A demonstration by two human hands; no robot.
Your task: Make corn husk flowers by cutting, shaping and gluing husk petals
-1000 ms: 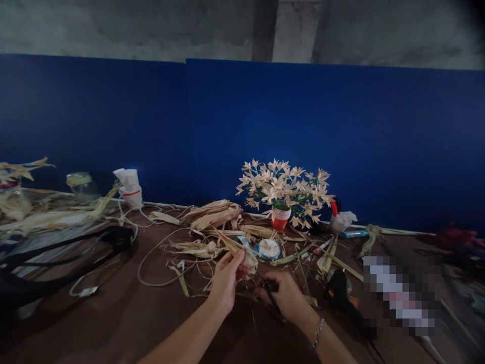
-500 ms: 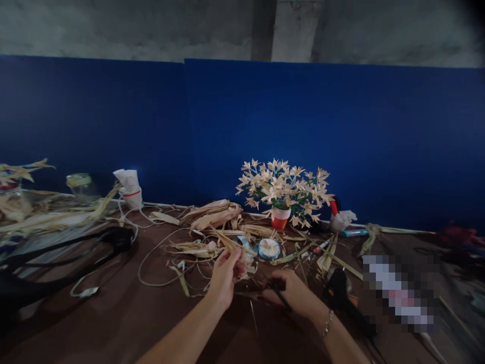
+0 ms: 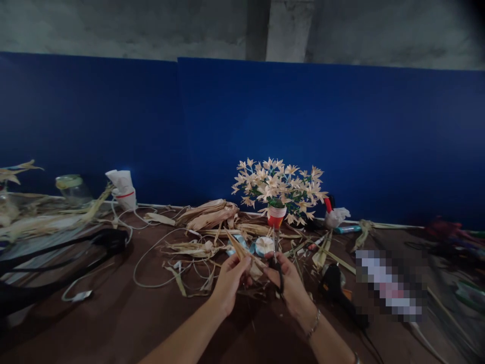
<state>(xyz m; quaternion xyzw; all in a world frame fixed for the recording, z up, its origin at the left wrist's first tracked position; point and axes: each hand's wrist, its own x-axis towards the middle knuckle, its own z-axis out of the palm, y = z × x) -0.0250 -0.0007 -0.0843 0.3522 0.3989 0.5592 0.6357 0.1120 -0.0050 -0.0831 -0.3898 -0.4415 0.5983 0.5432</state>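
Note:
My left hand [image 3: 232, 279] is closed on a pointed piece of dried corn husk [image 3: 238, 247], its tip up and to the left. Close beside it, my right hand [image 3: 288, 283] grips black-handled scissors [image 3: 276, 247], blades pointing away from me. The right thumb and fingertips reach the near right end of the husk. Just beyond the hands lies a blue-rimmed roll [image 3: 264, 246] with a pale middle. Behind it stands a red and white cup [image 3: 276, 216] holding many pale husk flowers [image 3: 278, 184] on green stems.
More dried husks [image 3: 208, 215] lie behind my left hand. A black glue gun [image 3: 335, 285] rests right of my right hand, near a blurred-out strip [image 3: 390, 285]. White cables [image 3: 138, 268] loop at left. A glass jar [image 3: 74, 189] and wrapped white bundle [image 3: 123, 189] stand by the blue partition [image 3: 265, 111].
My right hand has risen and turned the scissors so their blades point forward. Its fingertips have come to the husk in my left hand. The view has shifted slightly right.

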